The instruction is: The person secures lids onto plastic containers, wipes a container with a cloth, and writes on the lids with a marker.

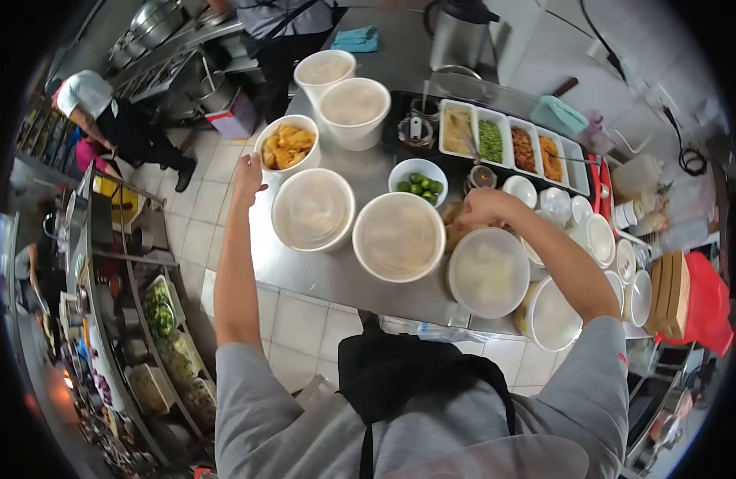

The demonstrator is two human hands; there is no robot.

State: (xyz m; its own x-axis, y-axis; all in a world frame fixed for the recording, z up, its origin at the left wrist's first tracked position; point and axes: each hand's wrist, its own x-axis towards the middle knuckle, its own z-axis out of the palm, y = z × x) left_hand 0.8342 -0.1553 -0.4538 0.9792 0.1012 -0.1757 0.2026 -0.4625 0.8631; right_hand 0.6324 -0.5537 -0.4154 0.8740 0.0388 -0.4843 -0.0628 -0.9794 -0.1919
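Busy kitchen with a pale tiled floor and a steel table (304,267) across the middle. Along its far right side stands a topping rack (581,169) of white trays. Large white tubs with clear lids (400,237) crowd the table. Left of them, an open tub of orange-brown food (289,147) sits beside the left hand (249,180), its fingers curled at the rim; whether they grip it, I cannot tell. A smaller bowl holds green limes (420,187). The right hand (486,207), fingers bunched together, is just beyond a lidded tub (489,273); its grip is hidden.
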